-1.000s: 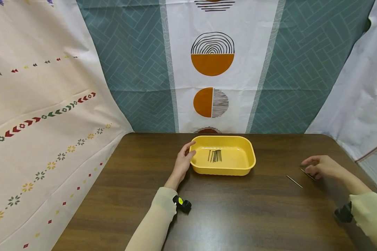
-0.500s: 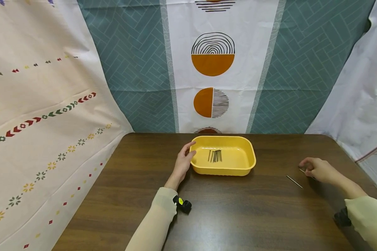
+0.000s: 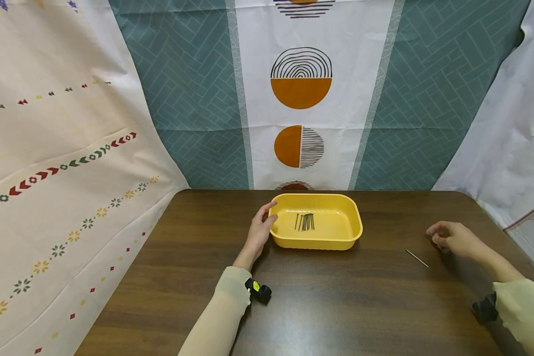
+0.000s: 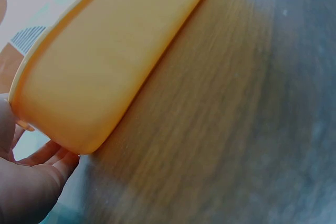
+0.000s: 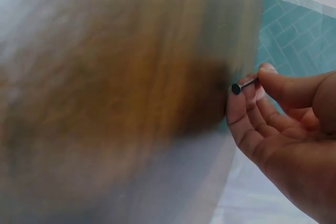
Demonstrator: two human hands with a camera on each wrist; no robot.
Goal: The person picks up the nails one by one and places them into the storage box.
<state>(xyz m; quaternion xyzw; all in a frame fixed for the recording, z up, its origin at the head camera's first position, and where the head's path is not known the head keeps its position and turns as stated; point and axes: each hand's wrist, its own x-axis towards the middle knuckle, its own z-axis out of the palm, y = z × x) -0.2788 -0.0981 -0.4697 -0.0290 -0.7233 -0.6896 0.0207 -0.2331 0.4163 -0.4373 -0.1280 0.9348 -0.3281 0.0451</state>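
My left hand (image 3: 259,228) grips the left end of a yellow tray (image 3: 316,244), thumb at the rim. In the left wrist view the fingers (image 4: 65,163) lie against the outside of the tray's end wall. Inside the tray, several dark nails (image 3: 308,222) lie side by side, left of its middle. Over the right part of the table, my right hand (image 3: 455,240) pinches a nail (image 5: 237,88) between thumb and fingers. Its flat head shows in the right wrist view; the fingers hide part of the shank. Another nail (image 3: 417,258) lies on the table, left of this hand.
The dark wooden table (image 3: 338,306) extends in front of the tray and to both sides. A patterned cloth (image 3: 196,99) hangs behind its far edge. Pale cloth (image 3: 507,123) hangs on the right, and a cream printed one (image 3: 71,173) on the left.
My right hand has taken hold of the nail that lay beneath it on the table, shifting only slightly. The left hand and the tray stay where they were.
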